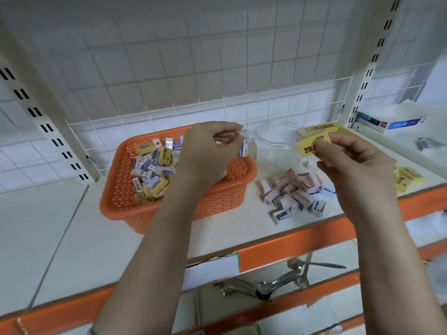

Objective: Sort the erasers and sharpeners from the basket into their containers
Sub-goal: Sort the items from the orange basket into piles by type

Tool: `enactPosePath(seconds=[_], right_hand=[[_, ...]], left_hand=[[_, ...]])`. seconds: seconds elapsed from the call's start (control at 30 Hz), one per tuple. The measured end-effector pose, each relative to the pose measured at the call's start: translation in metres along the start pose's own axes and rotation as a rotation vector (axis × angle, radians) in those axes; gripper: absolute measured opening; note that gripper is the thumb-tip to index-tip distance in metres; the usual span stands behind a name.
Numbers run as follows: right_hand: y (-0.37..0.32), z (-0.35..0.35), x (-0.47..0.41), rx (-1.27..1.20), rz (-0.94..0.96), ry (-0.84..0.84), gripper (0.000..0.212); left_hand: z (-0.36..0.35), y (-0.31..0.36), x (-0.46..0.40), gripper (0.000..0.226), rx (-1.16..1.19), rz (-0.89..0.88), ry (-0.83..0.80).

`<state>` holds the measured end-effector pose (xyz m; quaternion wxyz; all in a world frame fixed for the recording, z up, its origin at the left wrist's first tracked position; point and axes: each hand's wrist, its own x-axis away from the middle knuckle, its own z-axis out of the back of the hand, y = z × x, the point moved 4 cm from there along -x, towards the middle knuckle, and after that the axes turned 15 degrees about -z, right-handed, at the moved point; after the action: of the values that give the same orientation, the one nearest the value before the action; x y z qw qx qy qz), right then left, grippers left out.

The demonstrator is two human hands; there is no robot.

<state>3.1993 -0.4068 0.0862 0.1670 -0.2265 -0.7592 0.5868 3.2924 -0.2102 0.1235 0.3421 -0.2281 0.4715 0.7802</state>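
Holding a small white eraser (pixel 243 148) in our curled left hand (pixel 210 151) above the orange basket (pixel 225 201) at centre frame, we pinch a yellow box (pixel 310 146) with our right hand (pixel 350 163) at right.

The left hand (pixel 208 151) hides part of the basket (pixel 121 189); the small boxes' (pixel 290 192) print is too blurred to read.

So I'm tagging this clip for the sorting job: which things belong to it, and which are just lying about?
Job:
orange basket of mixed packets
left hand holding a small packet
right hand pinching the yellow flap
clear jar
sharpener pile

Lying about:
blue-and-white boxes
metal tools on the shelf below
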Motion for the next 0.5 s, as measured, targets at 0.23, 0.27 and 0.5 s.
enactPosePath(seconds=[0.23,0.27,0.5], right_hand=[[-0.023,0.107,-0.022,0.04,-0.03,-0.009,0.009],[-0.027,0.123,-0.026,0.047,-0.038,-0.021,0.01],[-0.044,0.212,-0.046,0.094,-0.129,-0.008,0.01]], left_hand=[[-0.089,0.049,0.025,0.022,0.045,0.144,0.088],[-0.105,0.056,0.029,0.022,0.064,0.187,0.103],[-0.188,0.105,0.043,0.02,0.099,0.328,0.053]])
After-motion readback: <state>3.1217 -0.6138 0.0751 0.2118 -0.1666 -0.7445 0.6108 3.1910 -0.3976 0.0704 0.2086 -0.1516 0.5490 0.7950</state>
